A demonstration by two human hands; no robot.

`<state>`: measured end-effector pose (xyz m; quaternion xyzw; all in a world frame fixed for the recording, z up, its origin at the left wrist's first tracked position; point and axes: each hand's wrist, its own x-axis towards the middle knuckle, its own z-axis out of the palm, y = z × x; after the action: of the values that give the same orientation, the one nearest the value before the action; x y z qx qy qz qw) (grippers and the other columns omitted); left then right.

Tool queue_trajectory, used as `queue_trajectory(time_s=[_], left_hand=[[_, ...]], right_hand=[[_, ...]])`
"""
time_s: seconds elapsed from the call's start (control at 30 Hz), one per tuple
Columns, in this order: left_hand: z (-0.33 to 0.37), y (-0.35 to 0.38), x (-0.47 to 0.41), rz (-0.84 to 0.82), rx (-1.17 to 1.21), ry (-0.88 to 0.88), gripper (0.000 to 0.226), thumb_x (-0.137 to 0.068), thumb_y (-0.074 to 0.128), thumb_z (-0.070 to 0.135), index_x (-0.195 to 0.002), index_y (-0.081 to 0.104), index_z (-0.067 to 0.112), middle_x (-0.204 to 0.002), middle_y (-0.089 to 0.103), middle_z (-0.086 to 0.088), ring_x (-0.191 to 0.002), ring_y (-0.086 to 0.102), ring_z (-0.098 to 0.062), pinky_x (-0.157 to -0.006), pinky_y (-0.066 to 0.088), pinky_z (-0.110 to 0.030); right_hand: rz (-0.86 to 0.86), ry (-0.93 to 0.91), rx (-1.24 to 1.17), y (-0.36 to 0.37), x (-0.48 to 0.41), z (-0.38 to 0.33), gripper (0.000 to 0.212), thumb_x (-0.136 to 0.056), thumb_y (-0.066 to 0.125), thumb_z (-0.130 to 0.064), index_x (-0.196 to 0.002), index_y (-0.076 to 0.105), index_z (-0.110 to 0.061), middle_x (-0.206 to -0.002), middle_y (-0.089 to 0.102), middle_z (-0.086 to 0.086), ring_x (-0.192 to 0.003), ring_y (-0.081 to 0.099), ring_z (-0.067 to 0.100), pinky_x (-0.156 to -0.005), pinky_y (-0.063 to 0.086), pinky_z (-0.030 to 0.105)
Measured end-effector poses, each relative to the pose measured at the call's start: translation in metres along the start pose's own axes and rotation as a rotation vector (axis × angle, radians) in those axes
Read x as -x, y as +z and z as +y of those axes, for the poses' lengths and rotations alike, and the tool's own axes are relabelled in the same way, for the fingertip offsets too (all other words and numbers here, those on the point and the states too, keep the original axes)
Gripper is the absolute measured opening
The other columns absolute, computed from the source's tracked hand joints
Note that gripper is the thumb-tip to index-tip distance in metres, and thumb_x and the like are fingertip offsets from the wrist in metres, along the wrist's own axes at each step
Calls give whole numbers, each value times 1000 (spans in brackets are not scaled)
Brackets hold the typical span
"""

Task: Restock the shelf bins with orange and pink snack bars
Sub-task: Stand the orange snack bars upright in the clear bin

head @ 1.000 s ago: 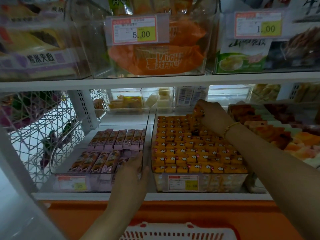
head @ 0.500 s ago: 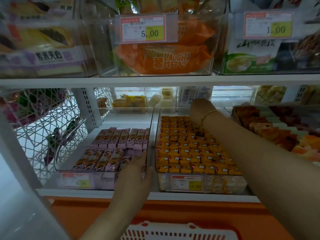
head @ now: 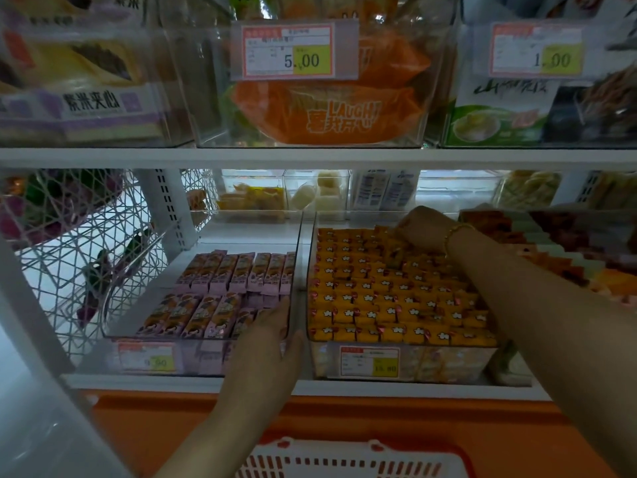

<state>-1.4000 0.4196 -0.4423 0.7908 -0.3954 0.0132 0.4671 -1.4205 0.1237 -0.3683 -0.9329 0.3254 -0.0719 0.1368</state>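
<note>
Under the shelf [head: 310, 158], the right hand [head: 418, 227] (braceleted) covers rear orange bars [head: 379, 294].

White shelf [head: 344, 386]; two clear bins [head: 303, 243].

The left hand [head: 265, 343] is laid flat over the pink bin's [head: 193, 357] front right corner, while the right hand [head: 420, 225], fingers hidden, is set on orange bars [head: 379, 298] at the orange bin's [head: 448, 363] back edge.
</note>
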Motion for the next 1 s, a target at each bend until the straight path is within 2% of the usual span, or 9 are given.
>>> queue_trajectory(time_s=[0.07, 0.13, 0.3, 0.4, 0.47, 0.6, 0.73, 0.83, 1.0], left_hand=[[-1, 1, -1, -4, 0, -9, 34, -94, 53, 13, -113, 48, 40, -90, 47, 31, -85, 49, 14, -67, 34, 4], [-1, 2, -1, -9, -4, -9, 33, -94, 52, 13, -118, 53, 35, -91, 48, 31, -84, 49, 18, -68, 34, 4], [0, 1, 0, -22, -7, 20, 37, -94, 52, 10, -112, 48, 43, -93, 49, 32, -86, 44, 29, -67, 34, 4], [-4, 1, 0, -28, 15, 5, 37, -94, 52, 9, -118, 54, 37, -93, 54, 29, -87, 48, 26, -67, 36, 3], [-4, 0, -1, -24, 21, 2, 42, -94, 52, 8, -116, 50, 43, -92, 51, 32, -85, 46, 30, -68, 36, 4], [-6, 1, -3, -35, 48, 4, 44, -93, 52, 8, -114, 51, 47, -97, 54, 32, -89, 47, 28, -70, 36, 5], [-9, 2, -2, -32, 73, -5, 44, -93, 51, 6, -112, 53, 45, -96, 59, 26, -91, 51, 20, -69, 37, 2], [-10, 2, -1, -29, 62, -10, 40, -93, 52, 7, -112, 53, 43, -94, 57, 25, -88, 50, 21, -67, 36, 3], [-17, -1, -2, -73, 102, -41, 42, -94, 51, 11, -121, 49, 43, -109, 55, 29, -97, 50, 20, -77, 36, 5]], right_hand=[[92, -1, 40, 1, -3, 3, 29, -88, 62, -23, -104, 69, 1, -107, 66, 17, -96, 61, 27, -90, 49, 34], [139, -30, 70, 8, -4, 3, 19, -84, 67, -15, -98, 73, -3, -104, 68, 12, -96, 62, 26, -89, 49, 31], [81, -101, 204, 39, 9, 0, 16, -90, 52, -10, -87, 67, -5, -87, 63, 8, -90, 60, 25, -66, 40, 23], [132, -124, 201, 48, 4, -4, 18, -91, 50, -8, -102, 62, -3, -106, 63, 14, -100, 59, 27, -77, 44, 28], [180, -147, 194, 51, 0, -8, 19, -92, 52, -13, -105, 64, -5, -111, 63, 13, -101, 59, 25, -83, 47, 31], [125, -266, 237, 54, -4, -9, 27, -93, 54, -17, -118, 63, -13, -118, 60, 11, -107, 58, 25, -92, 47, 35], [128, -347, 218, 50, -3, 0, 28, -91, 58, -18, -118, 65, -25, -119, 61, 6, -107, 57, 23, -94, 46, 35], [95, -423, 297, 50, -1, 3, 43, -90, 55, -5, -122, 63, -32, -124, 62, 0, -112, 56, 20, -97, 43, 32], [103, -453, 292, 45, 5, 5, 56, -87, 51, 2, -127, 57, -36, -128, 57, 5, -112, 54, 24, -92, 43, 31]])
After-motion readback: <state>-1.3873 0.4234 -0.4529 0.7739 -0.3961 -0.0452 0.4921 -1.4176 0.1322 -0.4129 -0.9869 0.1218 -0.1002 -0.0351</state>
